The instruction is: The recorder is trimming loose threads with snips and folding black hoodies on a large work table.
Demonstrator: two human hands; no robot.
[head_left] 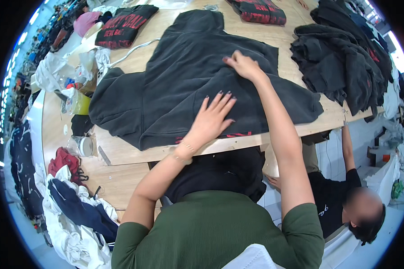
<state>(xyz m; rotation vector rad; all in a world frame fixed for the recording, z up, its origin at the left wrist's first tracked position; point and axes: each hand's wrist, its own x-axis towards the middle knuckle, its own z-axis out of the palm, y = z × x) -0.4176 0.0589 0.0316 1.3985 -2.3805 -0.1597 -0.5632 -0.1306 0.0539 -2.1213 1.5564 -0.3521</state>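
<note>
A dark charcoal hooded sweatshirt (pixel 179 76) lies spread on the wooden table, its hood at the far side and sleeves out to both sides. Red print peeks out along its near hem. My left hand (pixel 214 117) rests flat on the lower part of the garment, fingers spread. Farther up and to the right, my right hand (pixel 243 65) touches the cloth with its thumb out to the left; its other fingers are partly hidden. Some creases run across the fabric between my hands.
Folded dark garments with red print (pixel 125 26) (pixel 258 12) lie at the far side. Piled dark clothes (pixel 341 62) occupy the right. At left are plastic bags (pixel 54 69), a jar (pixel 81 146) and heaped white cloth (pixel 69 215). A co-worker (pixel 341 197) is low at the right.
</note>
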